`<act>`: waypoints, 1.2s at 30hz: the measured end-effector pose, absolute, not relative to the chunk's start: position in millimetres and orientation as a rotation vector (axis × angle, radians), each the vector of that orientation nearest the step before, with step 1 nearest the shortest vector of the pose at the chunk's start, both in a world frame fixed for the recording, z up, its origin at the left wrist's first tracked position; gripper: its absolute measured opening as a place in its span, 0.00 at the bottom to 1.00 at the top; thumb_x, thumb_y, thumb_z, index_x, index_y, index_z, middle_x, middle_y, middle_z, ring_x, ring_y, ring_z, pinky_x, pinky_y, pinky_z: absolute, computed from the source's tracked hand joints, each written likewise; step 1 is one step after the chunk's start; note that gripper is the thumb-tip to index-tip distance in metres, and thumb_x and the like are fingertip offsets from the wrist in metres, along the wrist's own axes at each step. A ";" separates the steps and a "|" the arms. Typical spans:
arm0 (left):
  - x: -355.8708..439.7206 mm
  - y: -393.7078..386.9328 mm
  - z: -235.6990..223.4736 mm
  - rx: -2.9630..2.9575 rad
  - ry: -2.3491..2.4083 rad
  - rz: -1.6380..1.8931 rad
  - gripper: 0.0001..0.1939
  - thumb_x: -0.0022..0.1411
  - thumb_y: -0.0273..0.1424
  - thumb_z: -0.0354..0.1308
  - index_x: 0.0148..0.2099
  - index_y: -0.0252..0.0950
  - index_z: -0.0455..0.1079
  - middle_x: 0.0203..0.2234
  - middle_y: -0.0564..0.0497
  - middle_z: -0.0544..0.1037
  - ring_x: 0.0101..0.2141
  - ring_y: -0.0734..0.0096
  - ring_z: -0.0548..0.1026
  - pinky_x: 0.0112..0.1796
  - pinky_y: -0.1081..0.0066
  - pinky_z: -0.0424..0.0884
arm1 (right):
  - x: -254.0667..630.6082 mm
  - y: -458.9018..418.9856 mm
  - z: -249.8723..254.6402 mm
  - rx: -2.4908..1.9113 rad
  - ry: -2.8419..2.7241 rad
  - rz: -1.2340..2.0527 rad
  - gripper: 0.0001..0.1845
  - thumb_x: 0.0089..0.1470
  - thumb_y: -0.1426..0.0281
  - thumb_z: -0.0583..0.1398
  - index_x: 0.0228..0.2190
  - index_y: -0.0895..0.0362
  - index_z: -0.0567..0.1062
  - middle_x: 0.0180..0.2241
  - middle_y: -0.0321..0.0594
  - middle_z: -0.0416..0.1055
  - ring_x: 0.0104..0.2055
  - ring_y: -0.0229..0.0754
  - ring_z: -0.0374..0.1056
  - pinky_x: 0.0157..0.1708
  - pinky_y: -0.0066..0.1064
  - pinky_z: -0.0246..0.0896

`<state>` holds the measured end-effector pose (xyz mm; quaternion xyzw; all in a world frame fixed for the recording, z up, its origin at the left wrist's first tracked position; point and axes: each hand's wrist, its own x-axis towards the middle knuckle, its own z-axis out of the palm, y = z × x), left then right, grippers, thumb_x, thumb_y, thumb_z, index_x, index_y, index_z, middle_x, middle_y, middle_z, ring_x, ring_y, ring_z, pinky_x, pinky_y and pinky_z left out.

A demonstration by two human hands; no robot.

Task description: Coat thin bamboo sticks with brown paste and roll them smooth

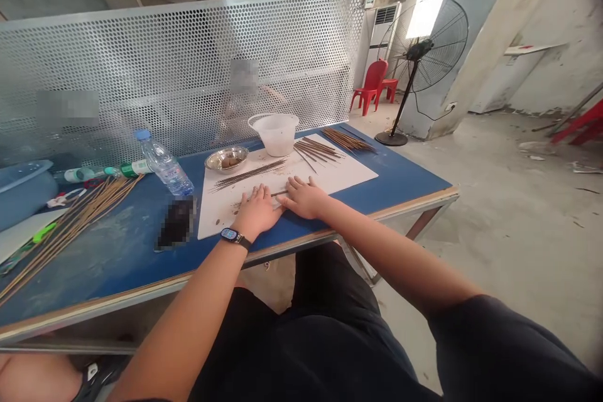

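Note:
Both palms lie flat on a white board [346,179] at the table's front edge. My left hand [259,210], with a watch on its wrist, has its fingers stretched forward. Beside it, thumbs close together, my right hand [304,196] is also spread flat. A thin dark brown stick [279,193] shows between the hands and runs under them; its ends are hidden. Just beyond lie a bunch of thin dark sticks [249,176] and a row of thicker brown sticks [318,151]. A metal bowl [227,159] with brown lumps and a translucent white bucket [279,135] stand behind.
On the blue table [117,251] are a water bottle [164,163], a blurred dark object [176,223], long tan sticks [89,217] and a blue basin [23,191]. A perforated metal screen [188,69] borders the back, with people behind it. A fan [417,50] stands at right.

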<state>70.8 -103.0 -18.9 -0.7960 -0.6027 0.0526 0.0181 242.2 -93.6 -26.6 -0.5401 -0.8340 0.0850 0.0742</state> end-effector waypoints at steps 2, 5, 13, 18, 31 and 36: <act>69.3 -100.9 -18.9 -2.484 -1.883 0.136 0.44 0.76 0.51 0.34 0.78 0.20 0.45 0.76 0.31 0.47 0.75 0.45 0.48 0.70 0.41 0.46 | 245.1 -90.7 -27.6 -1.612 -2.503 0.277 0.46 0.71 0.46 0.36 0.73 0.67 0.54 0.77 0.56 0.41 0.79 0.59 0.37 0.73 0.65 0.31; 65.3 -120.2 -20.2 -2.507 -1.841 0.089 0.43 0.77 0.51 0.32 0.77 0.21 0.48 0.75 0.31 0.51 0.74 0.45 0.51 0.70 0.41 0.47 | 254.8 -109.3 -31.4 -1.572 -2.507 0.264 0.46 0.71 0.47 0.35 0.74 0.67 0.52 0.77 0.54 0.42 0.79 0.59 0.36 0.73 0.67 0.29; 60.2 -164.3 -24.6 -2.529 -1.751 0.015 0.44 0.77 0.53 0.36 0.77 0.21 0.50 0.74 0.29 0.53 0.73 0.44 0.55 0.70 0.47 0.50 | 265.4 -151.1 -32.6 -1.578 -2.513 0.233 0.53 0.68 0.41 0.32 0.74 0.70 0.50 0.76 0.54 0.41 0.79 0.59 0.36 0.73 0.66 0.27; 61.9 -117.8 -24.2 -2.488 -1.826 0.037 0.45 0.77 0.53 0.37 0.77 0.19 0.49 0.74 0.28 0.53 0.74 0.43 0.52 0.70 0.45 0.50 | 251.8 -103.0 -29.7 -1.680 -2.479 0.249 0.51 0.69 0.43 0.33 0.74 0.70 0.51 0.76 0.57 0.42 0.79 0.59 0.37 0.72 0.68 0.26; 51.7 -172.7 -32.9 -2.581 -1.708 -0.034 0.48 0.75 0.56 0.39 0.78 0.20 0.46 0.75 0.28 0.48 0.74 0.41 0.52 0.70 0.43 0.50 | 271.9 -153.1 -40.8 -1.420 -2.543 0.157 0.57 0.66 0.38 0.33 0.74 0.71 0.50 0.76 0.59 0.39 0.79 0.62 0.34 0.74 0.62 0.29; 59.6 -150.2 -26.3 -2.531 -1.782 0.057 0.47 0.75 0.55 0.40 0.77 0.18 0.48 0.75 0.28 0.49 0.74 0.41 0.51 0.70 0.46 0.50 | 249.8 -120.7 -37.8 -1.442 -2.573 0.237 0.52 0.69 0.41 0.33 0.73 0.70 0.51 0.76 0.58 0.43 0.79 0.60 0.37 0.73 0.64 0.29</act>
